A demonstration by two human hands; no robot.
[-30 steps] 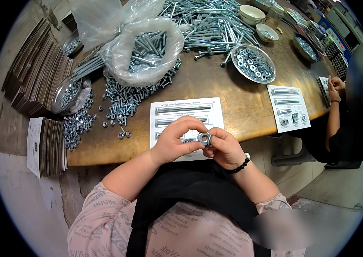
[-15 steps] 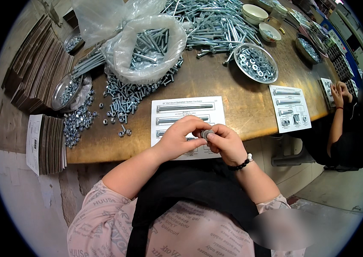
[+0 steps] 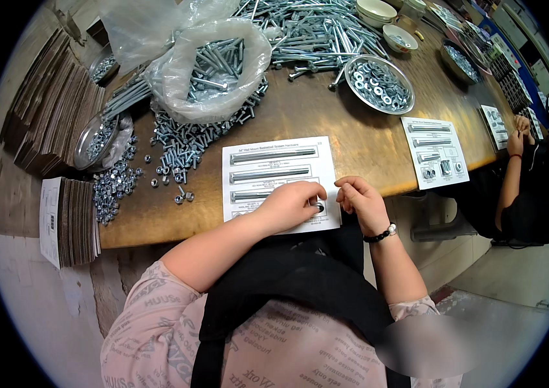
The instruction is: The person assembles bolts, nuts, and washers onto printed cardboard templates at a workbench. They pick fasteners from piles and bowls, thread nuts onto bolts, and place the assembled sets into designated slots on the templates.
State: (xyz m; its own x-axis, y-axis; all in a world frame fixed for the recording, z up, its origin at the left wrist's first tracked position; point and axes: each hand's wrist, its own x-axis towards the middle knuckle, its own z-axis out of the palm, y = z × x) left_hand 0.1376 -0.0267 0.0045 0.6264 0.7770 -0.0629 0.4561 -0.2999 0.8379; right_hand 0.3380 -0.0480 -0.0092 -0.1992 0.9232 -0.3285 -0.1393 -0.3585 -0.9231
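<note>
A white card [image 3: 281, 167] with pictures of bolts lies at the table's front edge, before me. My left hand [image 3: 292, 205] rests over its lower right part, fingers bent down and closed. A small dark round piece, seemingly a washer, shows at those fingertips; most of it is hidden. Just off the card's right edge my right hand [image 3: 363, 202] is raised, its thumb and curled fingers pressed together. Whether anything small is between them I cannot make out. The two hands are apart.
Behind the card stand an open plastic bag [image 3: 255, 55] of bolts, a heap of long bolts [image 3: 313, 39] and a metal bowl [image 3: 380, 84] of washers. Nuts [image 3: 114, 191] and stacked cardboard [image 3: 48, 116] lie left. Another card [image 3: 435, 152] and a co-worker's hand [image 3: 521, 126] are right.
My hands were together holding a small stack of grey washers above the card. They have parted: the right moved right, the left lowered onto the card. The view shifted slightly.
</note>
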